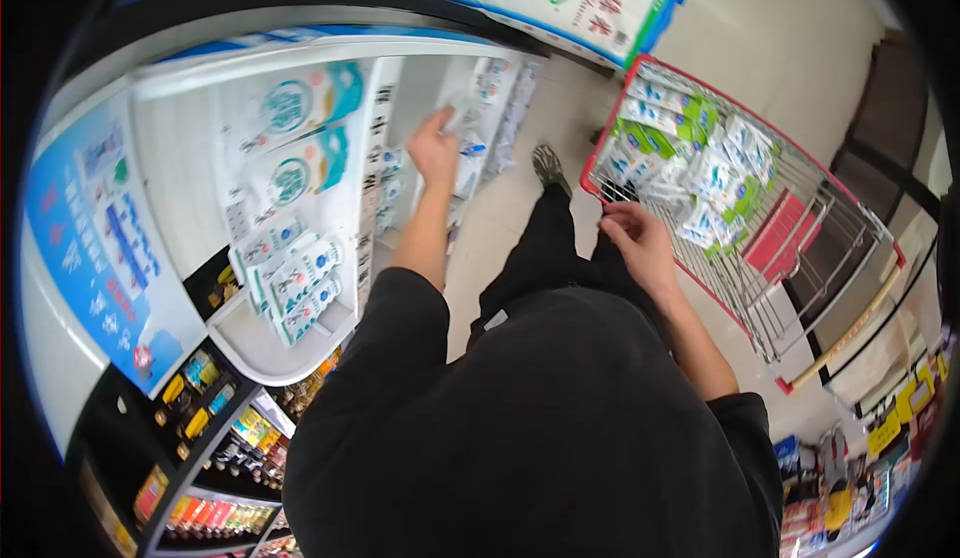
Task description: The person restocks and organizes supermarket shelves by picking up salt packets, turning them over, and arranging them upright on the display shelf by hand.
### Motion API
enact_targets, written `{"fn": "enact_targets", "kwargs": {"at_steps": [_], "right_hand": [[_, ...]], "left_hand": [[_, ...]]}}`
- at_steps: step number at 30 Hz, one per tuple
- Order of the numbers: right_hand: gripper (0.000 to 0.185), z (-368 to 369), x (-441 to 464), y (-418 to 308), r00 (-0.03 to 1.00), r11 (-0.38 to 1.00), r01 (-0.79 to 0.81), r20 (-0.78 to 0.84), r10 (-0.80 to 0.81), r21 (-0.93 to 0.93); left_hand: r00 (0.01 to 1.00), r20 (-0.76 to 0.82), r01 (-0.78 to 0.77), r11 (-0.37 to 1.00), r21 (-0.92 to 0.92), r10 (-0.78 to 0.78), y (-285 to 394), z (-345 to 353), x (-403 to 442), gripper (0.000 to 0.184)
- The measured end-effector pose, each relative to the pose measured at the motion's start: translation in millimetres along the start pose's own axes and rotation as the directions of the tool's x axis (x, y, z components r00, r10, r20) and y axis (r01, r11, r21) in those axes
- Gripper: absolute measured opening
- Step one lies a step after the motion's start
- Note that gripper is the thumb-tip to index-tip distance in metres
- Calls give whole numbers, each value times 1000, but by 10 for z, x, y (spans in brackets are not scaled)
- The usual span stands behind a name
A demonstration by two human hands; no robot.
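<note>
My left hand (437, 148) reaches into the white display stand at its right-hand compartment, fingers curled and a little blurred. Pale packets lie right beside its fingertips; whether one is pinched there I cannot make out. My right hand (640, 245) is at the near corner of a shopping cart (690, 269), fingers loosely bent with the thumb apart, and nothing shows in it. Inside the cart is a heap of white and green packets (722, 173). Similar white-and-teal packets (300, 278) sit in the stand's front tray (270, 353).
Larger white-and-teal bags (290, 178) are printed on or stand against the display stand's panel (185, 148). A big blue, green and white sack (575, 3) lies beyond the cart. Shelves of bottles and jars (210, 513) are at lower left. A red flat item (783, 238) is in the cart.
</note>
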State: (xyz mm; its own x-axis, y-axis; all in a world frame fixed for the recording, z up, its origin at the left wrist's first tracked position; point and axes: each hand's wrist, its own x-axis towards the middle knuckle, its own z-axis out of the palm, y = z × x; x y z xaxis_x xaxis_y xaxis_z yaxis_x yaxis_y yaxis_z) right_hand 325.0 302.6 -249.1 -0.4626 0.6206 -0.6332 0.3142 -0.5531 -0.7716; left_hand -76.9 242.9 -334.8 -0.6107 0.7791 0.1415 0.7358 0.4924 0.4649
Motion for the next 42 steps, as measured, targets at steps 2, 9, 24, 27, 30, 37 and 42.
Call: {"fn": "enact_targets", "kwargs": {"at_steps": [2, 9, 24, 27, 30, 37, 42], "right_hand": [[29, -17, 48, -136, 997, 993, 75, 9, -74, -92], [100, 357, -69, -982, 783, 649, 553, 60, -619, -523], [41, 2316, -1330, -1300, 888, 956, 162, 386, -249, 244], [43, 2469, -1475, -1355, 888, 963, 183, 388, -247, 196], [47, 2592, -1490, -1247, 918, 969, 194, 320, -234, 154], [52, 2711, -1619, -1422, 915, 954, 300, 284, -285, -9], [54, 2891, -1665, -1534, 620, 571, 715, -12, -785, -403]], "left_hand": [[998, -34, -63, 998, -31, 61, 344, -330, -186, 35], [931, 147, -239, 861, -448, 335, 1517, -1682, -388, 20], [899, 415, 362, 293, -885, 144, 1133, -3172, -866, 41], [925, 301, 203, 366, -908, 233, 917, -3270, -1073, 37], [928, 327, 288, 212, -934, 177, 848, -3336, -1165, 32], [924, 358, 360, 15, -933, 136, 688, -3438, -1172, 30], [923, 377, 385, -167, -908, 78, 822, -3540, -1176, 69]]}}
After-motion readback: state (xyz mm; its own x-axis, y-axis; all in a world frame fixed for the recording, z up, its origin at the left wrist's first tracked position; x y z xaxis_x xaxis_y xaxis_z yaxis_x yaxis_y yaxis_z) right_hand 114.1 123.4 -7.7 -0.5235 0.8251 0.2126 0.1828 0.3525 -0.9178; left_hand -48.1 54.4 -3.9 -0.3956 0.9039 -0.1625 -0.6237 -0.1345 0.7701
